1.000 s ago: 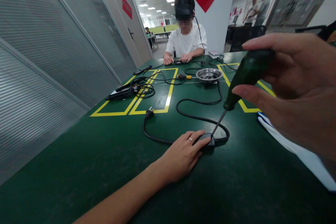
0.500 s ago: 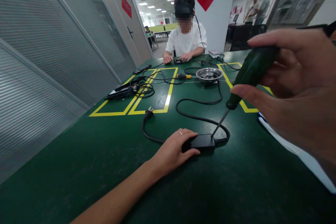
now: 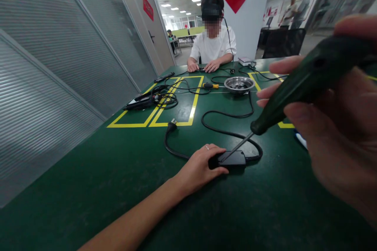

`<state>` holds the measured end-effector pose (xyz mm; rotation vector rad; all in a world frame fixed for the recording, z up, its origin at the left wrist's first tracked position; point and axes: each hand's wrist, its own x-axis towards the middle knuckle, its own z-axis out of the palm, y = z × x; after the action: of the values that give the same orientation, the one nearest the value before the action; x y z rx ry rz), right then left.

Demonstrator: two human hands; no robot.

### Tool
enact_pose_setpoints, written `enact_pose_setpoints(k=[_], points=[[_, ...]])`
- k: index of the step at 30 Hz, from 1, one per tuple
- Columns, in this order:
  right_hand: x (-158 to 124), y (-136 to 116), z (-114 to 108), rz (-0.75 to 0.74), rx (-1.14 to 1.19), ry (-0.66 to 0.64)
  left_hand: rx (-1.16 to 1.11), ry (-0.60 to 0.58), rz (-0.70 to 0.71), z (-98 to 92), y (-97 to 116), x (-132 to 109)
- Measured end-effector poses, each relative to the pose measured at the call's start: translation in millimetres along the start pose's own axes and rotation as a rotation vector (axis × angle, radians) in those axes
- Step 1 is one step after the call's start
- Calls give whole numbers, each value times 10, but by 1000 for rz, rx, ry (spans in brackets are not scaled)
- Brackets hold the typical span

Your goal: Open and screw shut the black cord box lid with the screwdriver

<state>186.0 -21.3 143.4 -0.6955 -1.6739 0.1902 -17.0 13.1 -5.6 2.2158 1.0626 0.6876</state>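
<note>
My left hand [image 3: 203, 164] is closed around the near left part of a flat black box [image 3: 235, 158] lying on the green table [image 3: 118, 200]. A black cord [image 3: 226, 132] leaves the box on the right, and a cord with a two-pin plug [image 3: 172, 125] comes from under my hand on the left. My right hand [image 3: 332, 125] grips the dark green handle of a screwdriver [image 3: 297, 82], tilted down to the left. Its tip meets the box's top near my left fingers; whether it sits in a screw is too small to tell.
A metal bowl [image 3: 239, 84] with small dark items stands behind the box, beside a yellow-and-black screwdriver [image 3: 211, 86]. Coiled black cables [image 3: 165, 100] lie on the left across yellow tape [image 3: 132, 125]. Opposite sits a person in a white shirt [image 3: 212, 47], both hands on a small dark object.
The screwdriver tip has shifted from the right end of the box to its left part, near my left fingers. My right hand has come closer and tilted the handle lower. The view has turned slightly.
</note>
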Motion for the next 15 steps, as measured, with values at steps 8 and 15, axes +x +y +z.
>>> enact_pose_setpoints(k=[8,15], points=[[-121,142,115,2,41,-7,3,-6,8,-13,3,6],[-114,139,87,-7,64,-13,8,-6,12,-19,2,4]])
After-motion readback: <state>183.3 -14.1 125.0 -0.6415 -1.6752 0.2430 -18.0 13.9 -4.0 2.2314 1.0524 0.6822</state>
